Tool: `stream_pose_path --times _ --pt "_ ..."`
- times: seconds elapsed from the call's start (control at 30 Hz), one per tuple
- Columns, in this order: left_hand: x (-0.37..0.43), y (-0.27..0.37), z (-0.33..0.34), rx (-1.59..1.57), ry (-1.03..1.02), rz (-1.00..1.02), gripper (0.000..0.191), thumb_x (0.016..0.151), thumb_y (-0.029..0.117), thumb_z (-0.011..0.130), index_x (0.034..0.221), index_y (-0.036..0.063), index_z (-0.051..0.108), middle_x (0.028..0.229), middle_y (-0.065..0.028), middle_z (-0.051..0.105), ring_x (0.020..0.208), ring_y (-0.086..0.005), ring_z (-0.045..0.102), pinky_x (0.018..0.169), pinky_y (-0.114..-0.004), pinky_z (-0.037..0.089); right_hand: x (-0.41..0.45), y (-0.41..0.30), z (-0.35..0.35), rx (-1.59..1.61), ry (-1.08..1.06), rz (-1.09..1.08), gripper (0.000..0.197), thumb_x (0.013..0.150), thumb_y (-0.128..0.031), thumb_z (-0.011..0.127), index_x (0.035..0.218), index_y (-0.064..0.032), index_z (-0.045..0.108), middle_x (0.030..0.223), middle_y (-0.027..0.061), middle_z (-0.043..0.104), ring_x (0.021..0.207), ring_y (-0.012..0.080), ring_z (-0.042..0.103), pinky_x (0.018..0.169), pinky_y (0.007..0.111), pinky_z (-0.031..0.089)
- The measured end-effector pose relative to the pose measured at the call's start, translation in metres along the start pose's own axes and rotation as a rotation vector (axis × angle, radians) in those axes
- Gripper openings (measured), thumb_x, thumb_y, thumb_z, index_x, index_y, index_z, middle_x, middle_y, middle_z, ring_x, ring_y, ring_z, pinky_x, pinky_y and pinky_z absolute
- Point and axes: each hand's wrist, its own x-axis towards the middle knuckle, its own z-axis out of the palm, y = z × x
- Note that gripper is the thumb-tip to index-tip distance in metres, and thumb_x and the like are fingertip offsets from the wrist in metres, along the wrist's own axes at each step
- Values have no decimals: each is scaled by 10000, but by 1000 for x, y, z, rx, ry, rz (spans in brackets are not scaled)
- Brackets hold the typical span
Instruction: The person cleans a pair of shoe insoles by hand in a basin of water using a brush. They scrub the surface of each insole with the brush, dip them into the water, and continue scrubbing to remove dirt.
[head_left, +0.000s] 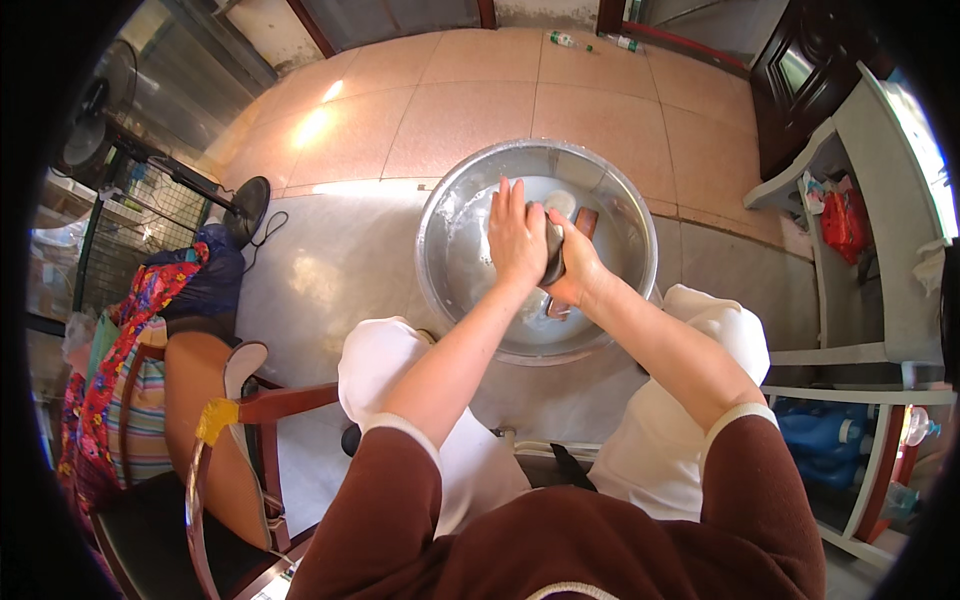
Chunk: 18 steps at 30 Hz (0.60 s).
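Observation:
A large round metal basin (457, 315) stands on the floor between my knees, with cloudy, sudsy water in it. Over the water my right hand (581, 262) grips a dark, shoe-like object (553, 253), tilted upright. My left hand (517, 236) presses flat against its left side, fingers extended. Behind my right hand, a brown strip-like object (586, 222) lies in the basin; a similar brown piece (557, 309) shows below the hand, and whether they are one thing I cannot tell. A pale round item (560, 201) sits in the water beyond my hands.
At the left are a wooden-armed chair (289, 403) with cloths, and a fan's round base (251, 208) with its cord. Plastic bottles (568, 40) lie on the far tiles. A grey cabinet (885, 217) holding a red bag (844, 221) stands at the right, near blue containers (821, 439).

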Motion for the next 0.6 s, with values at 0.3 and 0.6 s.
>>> stream_pose_path --times 0.3,0.6 --pt "5 4 -1 47 -33 -23 518 927 325 427 1341 15 400 1428 -217 351 1326 -396 309 1088 -445 257 0 2 2 -11 85 0 532 928 -467 445 1334 -124 445 1354 117 467 1216 274 458 1010 465 371" --pt "1 6 2 -13 -16 -55 494 921 307 456 1321 20 422 1412 -241 361 1325 -385 312 1089 -434 258 2 4 -1 19 40 38 593 930 -527 380 1381 -142 391 1408 124 412 1261 300 408 1047 507 305"
